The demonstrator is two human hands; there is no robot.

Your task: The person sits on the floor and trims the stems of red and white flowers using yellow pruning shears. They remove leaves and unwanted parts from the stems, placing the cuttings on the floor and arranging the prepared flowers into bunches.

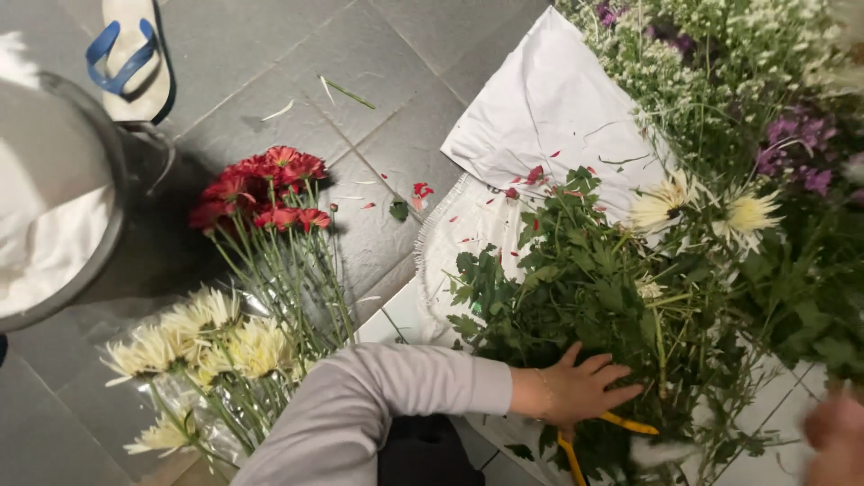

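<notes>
Left hand (580, 389) flat, fingers spread, palm down, grey-sleeved arm reaching across — right hand (837, 439) blurred at frame edge

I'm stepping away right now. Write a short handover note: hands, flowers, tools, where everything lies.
Left hand: open, palm down on the leafy green stems lying on the white paper.
Right hand: blurred at the lower right edge; its grip cannot be told.
Yellow-handled cutters: under the left hand, partly hidden.
Red chrysanthemums and pale yellow spider chrysanthemums: laid on the grey tile floor to the left, apart from the pile.
White and purple flowers: heaped at the upper right.
Done: two bunches set aside. Left: the green pile with two pale blooms is unsorted.
</notes>
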